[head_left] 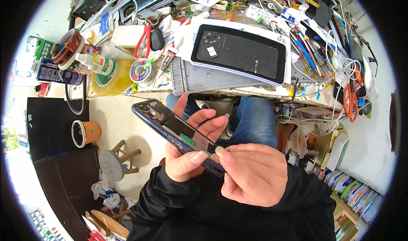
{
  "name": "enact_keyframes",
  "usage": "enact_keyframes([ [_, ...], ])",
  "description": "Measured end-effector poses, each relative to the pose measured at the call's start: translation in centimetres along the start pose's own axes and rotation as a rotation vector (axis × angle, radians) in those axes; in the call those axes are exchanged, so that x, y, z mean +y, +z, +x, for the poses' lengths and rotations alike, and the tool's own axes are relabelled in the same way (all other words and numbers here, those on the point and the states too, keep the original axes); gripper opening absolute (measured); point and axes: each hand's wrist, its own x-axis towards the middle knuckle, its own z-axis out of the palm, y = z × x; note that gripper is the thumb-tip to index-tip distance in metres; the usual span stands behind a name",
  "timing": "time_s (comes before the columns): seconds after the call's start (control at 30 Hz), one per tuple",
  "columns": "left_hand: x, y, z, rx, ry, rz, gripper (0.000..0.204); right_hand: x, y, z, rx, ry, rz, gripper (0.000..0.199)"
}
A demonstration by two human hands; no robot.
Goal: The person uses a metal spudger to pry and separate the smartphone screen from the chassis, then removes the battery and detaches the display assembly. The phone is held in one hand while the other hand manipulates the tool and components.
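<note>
An opened smartphone (pixel 178 132), its back off and inner parts showing, is held tilted above my lap. My left hand (pixel 180 164) cradles it, with the thumb along the near edge and the fingers behind and past the far side. My right hand (pixel 257 173) closes on the phone's lower end, thumb on top and fingers bent underneath; whether a small part is also pinched there is hidden. On the bench beyond lies a shallow black tray (pixel 250 54) with a light rim, holding a small white-and-dark piece (pixel 212 52) and tiny screws.
Under the tray lies a grey mat (pixel 199 77). To its left stand a solder wire spool (pixel 142 71), a glue tube (pixel 168 58), a squeeze bottle (pixel 95 64) and a red-strapped key fob (pixel 157 39). Cables (pixel 346 71) tangle at the right. A stool (pixel 112 164) stands on the floor.
</note>
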Motion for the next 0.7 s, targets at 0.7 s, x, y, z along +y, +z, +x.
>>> enact_keyframes([
  [0.7, 0.9, 2.4, 0.9, -0.004, -0.053, -0.115, 0.109, 1.8, -1.1, 0.2, -0.13, -0.054, -0.019, 0.035],
])
